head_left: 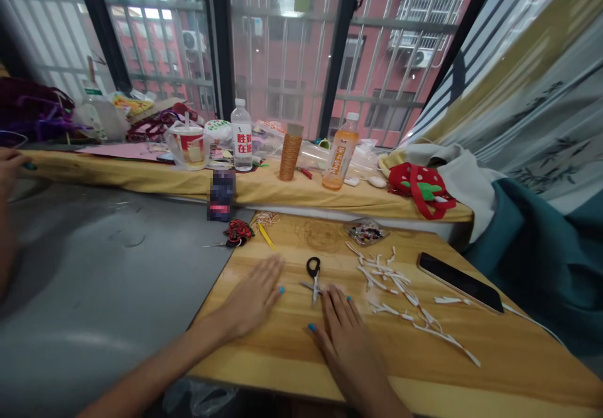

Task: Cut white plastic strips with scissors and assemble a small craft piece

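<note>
My left hand (pixel 254 295) lies flat on the wooden table (pixel 268 361), fingers stretched out and holding nothing. To its right my right hand (pixel 346 336) also rests palm down, fingers spread, its fingertips beside the blades of the scissors (pixel 315 280). The scissors have black handles and lie with their blades apart. Right of my right hand are knotted white strips (pixel 400 289) with small orange bits. Beyond my left hand lie a yellow pointed tool (pixel 265 236) and a red and black corded bundle (pixel 239 232) with a key.
A clear tray of small beads (pixel 366 232) and a coil of thin thread (pixel 323 236) lie farther back. A phone (pixel 459 281) is at the right. Bottles, a cord spool (pixel 291 153) and a cup (pixel 188 146) stand on the sill. Another person's hand (pixel 7 173) shows far left.
</note>
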`<state>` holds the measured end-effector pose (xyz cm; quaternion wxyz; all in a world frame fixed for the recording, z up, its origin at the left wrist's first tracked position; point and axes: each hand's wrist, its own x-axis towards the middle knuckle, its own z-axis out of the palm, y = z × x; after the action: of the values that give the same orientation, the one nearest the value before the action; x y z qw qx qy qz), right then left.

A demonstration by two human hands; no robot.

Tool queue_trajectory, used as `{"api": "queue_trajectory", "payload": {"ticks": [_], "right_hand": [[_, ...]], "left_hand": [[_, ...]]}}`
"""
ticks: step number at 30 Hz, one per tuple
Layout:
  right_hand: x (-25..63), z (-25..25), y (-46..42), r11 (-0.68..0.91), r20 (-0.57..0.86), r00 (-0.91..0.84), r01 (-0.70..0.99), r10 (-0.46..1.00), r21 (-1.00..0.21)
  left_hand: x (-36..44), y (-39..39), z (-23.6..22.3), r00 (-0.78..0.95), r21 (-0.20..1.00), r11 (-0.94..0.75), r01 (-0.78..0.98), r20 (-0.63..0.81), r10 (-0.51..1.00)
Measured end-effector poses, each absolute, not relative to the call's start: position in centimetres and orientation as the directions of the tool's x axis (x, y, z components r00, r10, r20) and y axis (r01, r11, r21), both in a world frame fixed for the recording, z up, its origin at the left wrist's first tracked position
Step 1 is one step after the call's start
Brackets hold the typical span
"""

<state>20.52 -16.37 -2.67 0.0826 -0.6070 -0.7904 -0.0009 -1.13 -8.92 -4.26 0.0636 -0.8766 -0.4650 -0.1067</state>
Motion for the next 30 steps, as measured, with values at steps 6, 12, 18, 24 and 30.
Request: {"api": "queue_trajectory", "payload": {"ticks": [6, 12, 18, 24, 30], "right_hand": [[20.6, -3.0, -16.5, 0.246, 0.132, -0.229, 0.96, 0.964, -0.133], [20.7, -3.7, -16.6, 0.205, 0.24, -0.17, 0.97, 0.956, -0.13], [20.6, -4.4, -16.5, 0.235, 0.371, -0.19, 0.969, 0.909, -0.079], [20.8, -4.8, -16.6, 0.212, 0.437, -0.177, 0.977, 0.882, -0.032], [21.0, -5.5, -16.2, 0.244, 0.468, -0.202, 0.969, 0.861, -0.032]], "left_hand": [[-1.2, -8.1, -4.1, 0.519, 0.014, -0.53, 0.848, 0.177, 0.836], [-3.2, -9.6, -4.8, 0.252, -0.125, -0.221, 0.967, 0.365, 0.896], [-0.3, -5.8, -3.0, 0.462, -0.241, -0.4, 0.884, 0.326, 0.825], [4.4, 2.1, -1.9, 0.483, -0.19, -0.449, 0.873, 0.21, 0.85], [1.1, 3.8, -2.7, 0.53, -0.174, -0.501, 0.848, 0.235, 0.815]]}}
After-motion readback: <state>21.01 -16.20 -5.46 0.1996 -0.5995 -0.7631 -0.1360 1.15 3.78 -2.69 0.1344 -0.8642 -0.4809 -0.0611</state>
